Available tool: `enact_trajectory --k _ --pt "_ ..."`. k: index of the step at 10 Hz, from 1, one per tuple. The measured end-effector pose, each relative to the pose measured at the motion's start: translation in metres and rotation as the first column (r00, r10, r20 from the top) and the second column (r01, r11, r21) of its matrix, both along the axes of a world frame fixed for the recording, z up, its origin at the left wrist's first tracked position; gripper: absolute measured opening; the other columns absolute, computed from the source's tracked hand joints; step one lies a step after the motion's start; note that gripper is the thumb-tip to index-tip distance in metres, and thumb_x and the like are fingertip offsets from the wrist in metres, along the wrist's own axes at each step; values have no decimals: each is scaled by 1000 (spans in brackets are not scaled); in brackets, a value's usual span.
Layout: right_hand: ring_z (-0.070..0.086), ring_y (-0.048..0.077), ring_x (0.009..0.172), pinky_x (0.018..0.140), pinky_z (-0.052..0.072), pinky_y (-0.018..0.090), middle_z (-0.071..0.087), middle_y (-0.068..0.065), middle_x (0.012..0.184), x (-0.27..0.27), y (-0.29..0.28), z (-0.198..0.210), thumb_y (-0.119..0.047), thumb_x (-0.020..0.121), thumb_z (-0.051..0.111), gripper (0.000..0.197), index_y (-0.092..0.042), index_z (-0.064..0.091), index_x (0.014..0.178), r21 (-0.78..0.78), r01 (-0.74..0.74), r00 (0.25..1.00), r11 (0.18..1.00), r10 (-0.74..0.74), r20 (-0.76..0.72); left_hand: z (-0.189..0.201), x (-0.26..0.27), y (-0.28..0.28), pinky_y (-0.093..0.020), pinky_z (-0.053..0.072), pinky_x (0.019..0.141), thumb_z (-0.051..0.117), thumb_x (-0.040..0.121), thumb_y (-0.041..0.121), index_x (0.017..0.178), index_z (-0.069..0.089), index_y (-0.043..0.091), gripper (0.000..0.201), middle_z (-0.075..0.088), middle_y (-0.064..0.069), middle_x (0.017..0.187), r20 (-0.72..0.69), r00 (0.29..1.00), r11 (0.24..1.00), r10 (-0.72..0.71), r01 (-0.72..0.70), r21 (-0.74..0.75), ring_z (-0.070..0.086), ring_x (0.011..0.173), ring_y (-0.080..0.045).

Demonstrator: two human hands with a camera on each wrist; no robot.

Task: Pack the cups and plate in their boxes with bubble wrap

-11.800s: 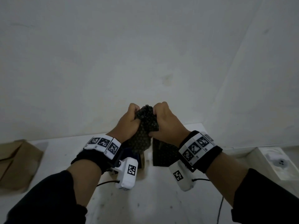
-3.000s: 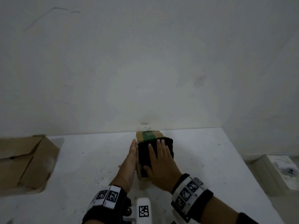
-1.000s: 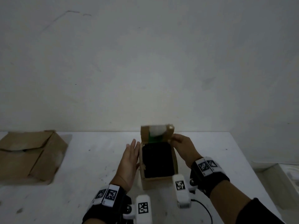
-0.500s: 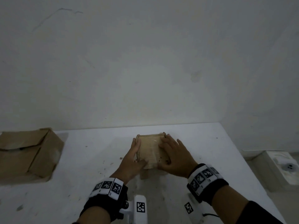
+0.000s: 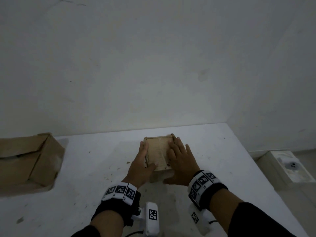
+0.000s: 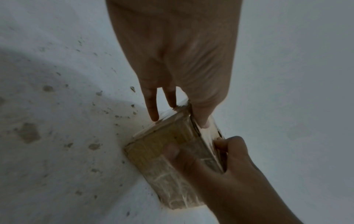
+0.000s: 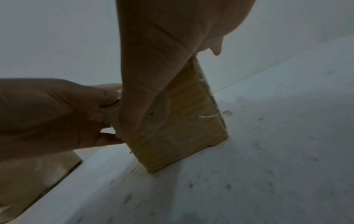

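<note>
A small brown cardboard box (image 5: 158, 151) stands on the white table (image 5: 213, 151) with its lid folded down, so its contents are hidden. My left hand (image 5: 142, 161) lies along the box's left side with fingers straight and the thumb on the lid's near edge. My right hand (image 5: 181, 161) presses flat on the right part of the lid, its thumb down by the front face. The left wrist view shows the box (image 6: 153, 151) between my left hand (image 6: 172, 75) and right hand (image 6: 229, 174). In the right wrist view my right hand (image 7: 162, 75) lies over the box (image 7: 182, 128).
A larger brown cardboard box (image 5: 29, 161) sits at the table's left end, also seen as the box (image 7: 28, 181) in the right wrist view. A white wall rises right behind the table. Past the table's right edge a white block (image 5: 289, 165) lies on the floor.
One second ago the lid stood up and black bubble wrap showed inside. My right hand folded the lid down; both hands now rest on the closed box.
</note>
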State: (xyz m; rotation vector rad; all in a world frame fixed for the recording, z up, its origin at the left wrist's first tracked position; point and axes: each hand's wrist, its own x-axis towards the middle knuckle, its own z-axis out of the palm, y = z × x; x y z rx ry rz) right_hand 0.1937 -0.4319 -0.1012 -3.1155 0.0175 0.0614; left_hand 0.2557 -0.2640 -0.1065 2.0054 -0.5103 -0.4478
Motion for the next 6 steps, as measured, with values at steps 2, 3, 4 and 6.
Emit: enact_trajectory --k 2,3,4,6 --pt "45 45 126 88 48 60 57 20 126 8 16 -5 -86 51 42 94 -7 45 101 101 120 991 988 -125 46 0 -4 1 -37 27 115 62 87 17 148 7 26 82 7 2 158 -13 998 998 60 -60 4 19 143 -19" --pt "37 52 128 94 45 60 52 28 128 8 12 -6 -72 44 69 89 -8 39 99 110 72 997 991 -67 -43 -2 -9 2 -44 36 110 61 88 20 147 11 34 78 16 3 157 -24 994 994 109 -109 6 29 140 -21" --pt "18 52 137 107 30 61 33 30 144 5 14 0 -49 55 80 82 -5 39 112 73 62 997 995 -59 -40 -2 -20 1 -43 41 106 58 90 23 145 19 35 69 29 2 153 8 981 981 195 -195 -3 41 133 -22" --pt "-10 33 145 116 3 56 -9 9 158 -8 0 28 -47 71 74 110 -14 4 148 -61 12 957 998 -29 -287 20 -40 5 -41 49 93 45 96 30 139 31 38 46 42 1 144 -251 941 957 227 -264 -122 49 122 -21"
